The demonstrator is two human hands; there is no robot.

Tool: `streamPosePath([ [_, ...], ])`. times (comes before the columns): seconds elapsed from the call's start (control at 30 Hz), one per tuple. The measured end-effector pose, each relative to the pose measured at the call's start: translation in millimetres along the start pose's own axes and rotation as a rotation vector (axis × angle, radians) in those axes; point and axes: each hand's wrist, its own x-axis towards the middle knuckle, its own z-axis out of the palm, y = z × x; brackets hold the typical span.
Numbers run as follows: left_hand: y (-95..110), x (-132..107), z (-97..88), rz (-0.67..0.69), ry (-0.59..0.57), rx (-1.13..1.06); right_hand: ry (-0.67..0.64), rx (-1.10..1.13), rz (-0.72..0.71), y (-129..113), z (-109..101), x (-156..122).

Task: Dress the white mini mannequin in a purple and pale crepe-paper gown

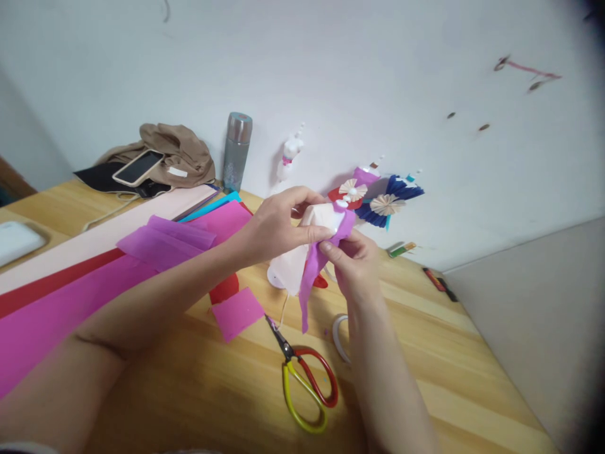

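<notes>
My left hand [278, 224] is closed on a small white figure wrapped in pale pink paper [286, 268], its thumb pressing near the top. A purple crepe paper strip [312, 271] goes round the figure's upper part and hangs down in front. Between thumb and fingers, my right hand [354, 261] pinches this strip close to the left thumb. Some of my fingers are hidden behind the figure. Below lie scissors [288, 353] with one red and one yellow handle, beside a pink paper square [237, 314].
Coloured paper sheets [70, 309] and folded purple paper [165, 243] cover the left side. A grey thermos [237, 151], a phone [138, 168] on brown cloth [177, 151], and decorated figures [392, 202] stand or lie by the wall. A tape roll [340, 337] is partly behind my right wrist.
</notes>
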Motion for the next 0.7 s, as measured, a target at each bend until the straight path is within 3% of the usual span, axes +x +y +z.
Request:
streamPosePath([
  [0.3, 3.4, -1.8, -0.9, 0.057, -0.012, 0.178, 0.003, 0.001, -0.03, -4.2, 3.1, 0.5],
  [0.7, -0.5, -0.9, 0.6, -0.067, -0.066, 0.023, -0.007, 0.026, -0.009, -2.2, 1.4, -0.4],
])
